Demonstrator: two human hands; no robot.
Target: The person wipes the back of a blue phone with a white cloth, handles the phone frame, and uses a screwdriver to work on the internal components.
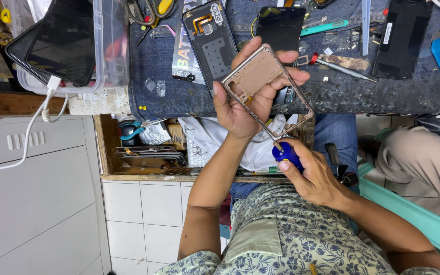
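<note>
My left hand (245, 104) grips a rose-gold phone middle frame (258, 71) and holds it tilted above the bench edge. My right hand (309, 175) is closed on a blue-handled screwdriver (286, 154). Its thin shaft points up-left and meets the lower part of the frame near my left palm. A black phone back housing (211, 40) with an orange flex cable lies on the denim mat (332, 91) just behind my left hand.
A dark phone screen (281, 25), a red-tipped screwdriver (339, 66), a teal tool (324, 27) and a black panel (401, 35) lie on the mat. A clear plastic box (110, 51) holds phones at left. An open drawer (148, 147) below holds parts and white cloth. Another person's knee (423, 158) is at right.
</note>
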